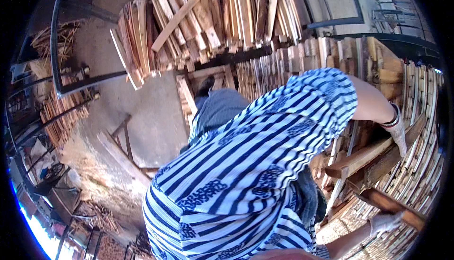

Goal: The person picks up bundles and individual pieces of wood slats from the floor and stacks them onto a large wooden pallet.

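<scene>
A wide grey floor (151, 127) runs through the left and centre of the frame, giving way to rougher tan ground (85, 165) further left. Over it, long rows of cut wood fill much of the room: a leaning row of slats (247, 11) across the top centre, a tight stack (307, 54) below it toward the right, and a curving bank of strips (418, 165) down the right edge. A dark metal frame (56, 47) stands at upper left, near a heap of thin sticks (54, 40). The person's striped shirt (227, 165) spreads over the centre, with a grey trouser leg (220, 108) beyond it. At right lie the pieces being handled, a thick brown beam (359, 160) and, below it, a darker board (385, 202) slanting down to the right. The left arm stretches out from the short sleeve and bends downward at the far right; the right forearm comes in from the lower edge. The gloved hands are well apart: the left hand (398, 130) points down at the beam's far end, the right hand (384, 223) lies against the board's lower side. Whether either is closed on the wood I cannot tell.
</scene>
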### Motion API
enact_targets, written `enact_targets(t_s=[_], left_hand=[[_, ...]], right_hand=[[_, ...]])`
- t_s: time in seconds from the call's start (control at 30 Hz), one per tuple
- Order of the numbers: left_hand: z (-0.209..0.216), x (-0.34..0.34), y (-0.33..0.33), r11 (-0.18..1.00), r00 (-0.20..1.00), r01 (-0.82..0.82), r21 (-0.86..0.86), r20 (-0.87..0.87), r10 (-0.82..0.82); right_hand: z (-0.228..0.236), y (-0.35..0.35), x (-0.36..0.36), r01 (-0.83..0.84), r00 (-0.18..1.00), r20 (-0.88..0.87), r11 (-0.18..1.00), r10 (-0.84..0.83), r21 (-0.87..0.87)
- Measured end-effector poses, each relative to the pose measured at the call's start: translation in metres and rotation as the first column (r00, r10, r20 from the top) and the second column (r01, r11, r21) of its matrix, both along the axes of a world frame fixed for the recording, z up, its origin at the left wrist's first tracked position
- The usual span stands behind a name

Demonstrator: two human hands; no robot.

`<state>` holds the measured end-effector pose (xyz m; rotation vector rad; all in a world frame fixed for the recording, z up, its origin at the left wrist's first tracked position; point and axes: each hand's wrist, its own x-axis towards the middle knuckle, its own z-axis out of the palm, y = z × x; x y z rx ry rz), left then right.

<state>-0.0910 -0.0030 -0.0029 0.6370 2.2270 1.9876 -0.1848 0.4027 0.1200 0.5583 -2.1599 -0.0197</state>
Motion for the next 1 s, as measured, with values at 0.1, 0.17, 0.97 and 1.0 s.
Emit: enact_targets(t_s=[0.1, 0.17, 0.97, 1.0], left_hand=[[-0.011, 0.010, -0.003, 1.000, 1.000, 0.008, -0.028, -0.015, -0.008], [-0.019, 0.014, -0.004, 0.999, 1.000, -0.024, -0.037, -0.009, 0.024], [0.017, -0.004, -0.021, 0.963, 0.983, -0.080, 0.256, 0.183, 0.033], [0.017, -0.001, -0.016, 0.963, 0.970, -0.159, 0.217, 0.216, 0.112]], right_hand=[[0.027, 0.000, 0.009, 0.175, 0.984, 0.016, 0.978, -0.178, 0.117], [0.041, -0.004, 0.024, 0.134, 0.965, 0.242, 0.986, -0.107, -0.100], [-0.110, 0.133, 0.099, 0.514, 0.568, 0.775, 0.616, 0.276, -0.596], [-0.123, 0.128, 0.095, 0.443, 0.634, 0.767, 0.765, 0.102, -0.468]])
